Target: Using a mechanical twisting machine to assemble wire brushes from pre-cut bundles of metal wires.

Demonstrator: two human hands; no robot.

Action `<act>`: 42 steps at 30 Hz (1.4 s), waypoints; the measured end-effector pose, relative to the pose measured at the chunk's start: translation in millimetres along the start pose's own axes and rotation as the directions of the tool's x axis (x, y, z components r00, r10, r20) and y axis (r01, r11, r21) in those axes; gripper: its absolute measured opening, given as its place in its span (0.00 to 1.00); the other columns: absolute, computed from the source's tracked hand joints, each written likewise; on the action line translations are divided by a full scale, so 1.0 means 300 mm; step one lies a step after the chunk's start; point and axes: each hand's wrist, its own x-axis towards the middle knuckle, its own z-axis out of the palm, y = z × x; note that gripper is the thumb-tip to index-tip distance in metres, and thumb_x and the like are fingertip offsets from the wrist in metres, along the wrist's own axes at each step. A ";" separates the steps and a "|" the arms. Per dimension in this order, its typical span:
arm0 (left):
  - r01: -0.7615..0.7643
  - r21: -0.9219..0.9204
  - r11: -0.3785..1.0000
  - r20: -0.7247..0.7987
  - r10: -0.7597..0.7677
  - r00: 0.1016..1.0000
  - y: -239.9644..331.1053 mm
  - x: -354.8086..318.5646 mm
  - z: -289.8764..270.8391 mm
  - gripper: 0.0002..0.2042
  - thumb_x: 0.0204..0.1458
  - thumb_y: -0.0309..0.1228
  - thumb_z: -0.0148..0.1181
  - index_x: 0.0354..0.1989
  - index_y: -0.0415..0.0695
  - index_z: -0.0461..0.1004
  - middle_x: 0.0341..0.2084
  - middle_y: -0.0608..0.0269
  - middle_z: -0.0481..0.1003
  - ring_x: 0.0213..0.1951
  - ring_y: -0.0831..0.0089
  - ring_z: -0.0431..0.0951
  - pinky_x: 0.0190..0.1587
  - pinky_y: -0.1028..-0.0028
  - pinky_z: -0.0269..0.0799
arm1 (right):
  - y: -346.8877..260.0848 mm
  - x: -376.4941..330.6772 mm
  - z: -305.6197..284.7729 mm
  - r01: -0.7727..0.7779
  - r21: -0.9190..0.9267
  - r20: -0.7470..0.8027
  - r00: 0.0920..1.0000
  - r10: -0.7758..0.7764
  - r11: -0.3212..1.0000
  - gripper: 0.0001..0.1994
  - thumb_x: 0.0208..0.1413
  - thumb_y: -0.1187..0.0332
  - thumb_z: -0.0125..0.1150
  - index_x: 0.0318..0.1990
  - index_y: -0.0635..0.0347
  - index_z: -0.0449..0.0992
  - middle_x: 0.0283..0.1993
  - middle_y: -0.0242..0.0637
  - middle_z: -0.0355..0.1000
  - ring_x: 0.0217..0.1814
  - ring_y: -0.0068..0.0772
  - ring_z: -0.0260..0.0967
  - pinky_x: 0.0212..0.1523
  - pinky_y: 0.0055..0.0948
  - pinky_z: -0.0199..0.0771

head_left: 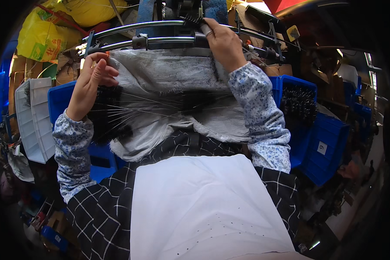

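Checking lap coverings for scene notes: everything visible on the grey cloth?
The grey cloth looks like worn fabric, creased and darkly smudged. It drapes over the lap below the metal rails, its lower edge bunched on the black checked garment. Black brushes with thin stems lie across its middle and left. The right sleeve hides some of its right side.

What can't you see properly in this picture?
In the head view:
Right hand: its palm, and any grip on the black brush, hidden by the hand's back.
Blue machine: top cut off by the upper edge.
Orange speck by the left hand: too small to identify.
Blue crate: partly hidden behind the left sleeve.
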 end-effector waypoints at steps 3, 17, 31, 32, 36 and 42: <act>0.009 0.570 0.822 -0.092 0.052 0.994 -0.130 -0.038 -0.164 0.13 0.52 0.35 0.45 0.40 0.37 0.61 0.28 0.57 0.69 0.30 0.73 0.70 0.34 0.77 0.64 | 0.197 0.106 -0.006 -0.062 -0.494 -0.201 0.979 -0.045 0.867 0.13 0.50 0.61 0.46 0.41 0.54 0.70 0.31 0.34 0.70 0.38 0.37 0.64 0.39 0.35 0.61; 0.235 0.641 0.730 -0.130 -0.199 0.971 -0.262 -0.072 -0.200 0.09 0.48 0.30 0.51 0.30 0.35 0.67 0.20 0.59 0.69 0.24 0.75 0.67 0.30 0.77 0.63 | 0.174 0.181 0.033 -0.032 -0.347 -0.204 0.978 -0.042 0.937 0.11 0.47 0.67 0.46 0.38 0.48 0.72 0.30 0.34 0.68 0.42 0.39 0.60 0.42 0.40 0.56; -0.204 0.262 0.943 -0.658 0.330 0.677 0.011 -0.166 -0.325 0.10 0.54 0.34 0.41 0.34 0.39 0.64 0.29 0.64 0.68 0.33 0.79 0.68 0.38 0.80 0.64 | 0.286 0.112 0.002 -0.185 -0.606 -0.274 0.962 0.016 0.773 0.19 0.45 0.58 0.52 0.46 0.51 0.67 0.41 0.35 0.68 0.46 0.39 0.60 0.44 0.42 0.56; -0.212 0.254 0.944 -0.653 0.329 0.682 0.026 -0.161 -0.331 0.10 0.54 0.34 0.41 0.34 0.39 0.64 0.29 0.64 0.68 0.33 0.79 0.68 0.38 0.80 0.64 | 0.302 0.106 -0.003 -0.212 -0.533 -0.280 0.958 0.066 0.819 0.19 0.44 0.59 0.53 0.46 0.51 0.67 0.42 0.36 0.67 0.46 0.39 0.60 0.44 0.42 0.57; -0.295 0.265 0.918 -0.709 0.393 0.586 0.060 -0.187 -0.351 0.11 0.53 0.34 0.43 0.36 0.38 0.65 0.31 0.61 0.69 0.35 0.76 0.68 0.39 0.78 0.64 | 0.271 0.126 0.037 -0.175 -0.326 -0.277 0.957 0.083 0.929 0.19 0.43 0.62 0.54 0.46 0.55 0.67 0.45 0.38 0.66 0.47 0.39 0.62 0.47 0.37 0.60; -0.342 0.218 0.914 -0.751 0.381 0.540 0.085 -0.210 -0.341 0.11 0.53 0.33 0.43 0.37 0.39 0.66 0.32 0.63 0.67 0.37 0.77 0.67 0.42 0.78 0.61 | 0.202 0.158 0.088 -0.113 -0.308 -0.286 0.958 0.022 0.945 0.19 0.42 0.65 0.53 0.45 0.59 0.68 0.45 0.40 0.66 0.45 0.39 0.64 0.47 0.33 0.62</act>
